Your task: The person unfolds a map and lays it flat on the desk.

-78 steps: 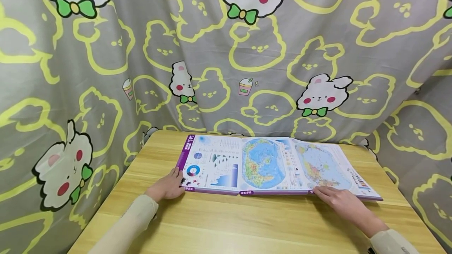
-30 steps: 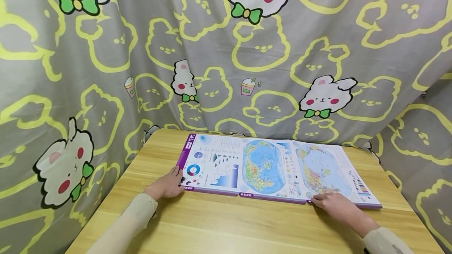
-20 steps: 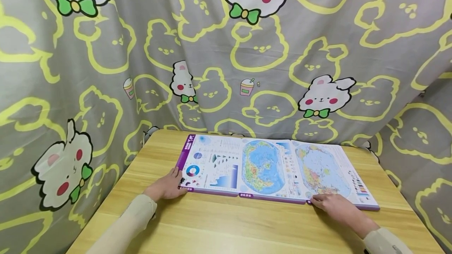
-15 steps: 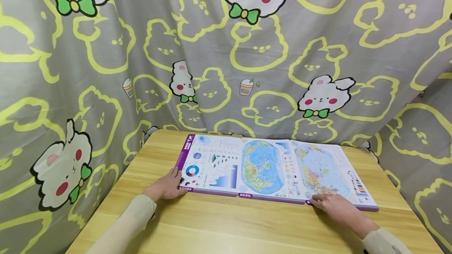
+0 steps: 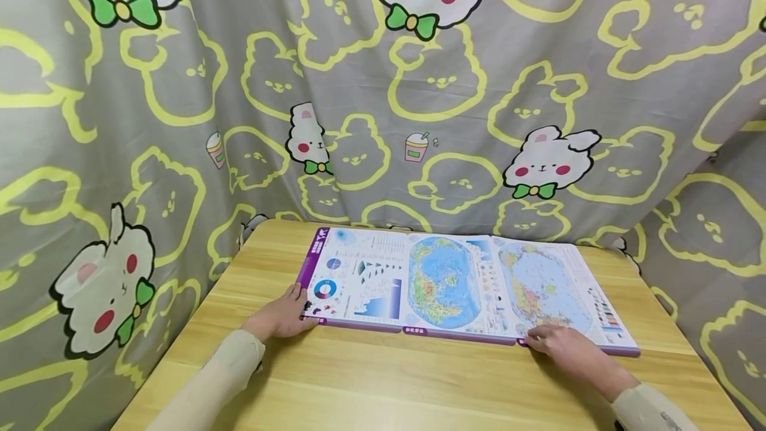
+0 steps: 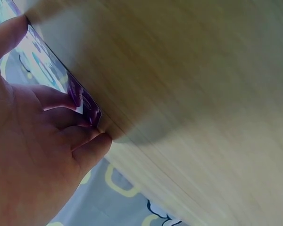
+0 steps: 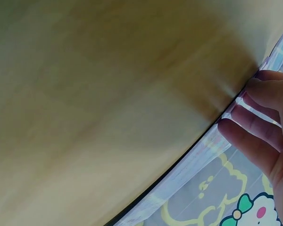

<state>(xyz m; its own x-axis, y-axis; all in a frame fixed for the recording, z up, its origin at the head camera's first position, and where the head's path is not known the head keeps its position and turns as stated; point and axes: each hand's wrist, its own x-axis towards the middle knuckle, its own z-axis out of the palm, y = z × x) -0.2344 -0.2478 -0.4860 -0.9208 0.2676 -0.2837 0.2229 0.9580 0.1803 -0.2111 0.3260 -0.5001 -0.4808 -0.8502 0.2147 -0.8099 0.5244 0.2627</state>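
A folding world map (image 5: pixel 445 281) with a purple border lies along the back of the wooden table, three panels showing. The left panel carries charts; the other two carry oval maps. My left hand (image 5: pixel 281 314) rests at its near left corner, fingers along the left edge and thumb at the near edge. In the left wrist view, the left hand (image 6: pixel 37 127) has its fingers spread around the purple corner. My right hand (image 5: pixel 565 348) pinches the near edge at the right-hand fold. Thumb and index finger of the right hand (image 7: pixel 269 117) meet there in the right wrist view.
A grey curtain (image 5: pixel 353 78) with yellow outlines and white rabbits hangs behind and beside the table (image 5: pixel 389 384). The map's far edge lies close to the curtain. Both forearms wear light sleeves (image 5: pixel 209 378).
The right panel, tilted up slightly at first, has come down level with the others. The right hand has shifted its fingers to the near edge by the fold; the left hand has barely moved.
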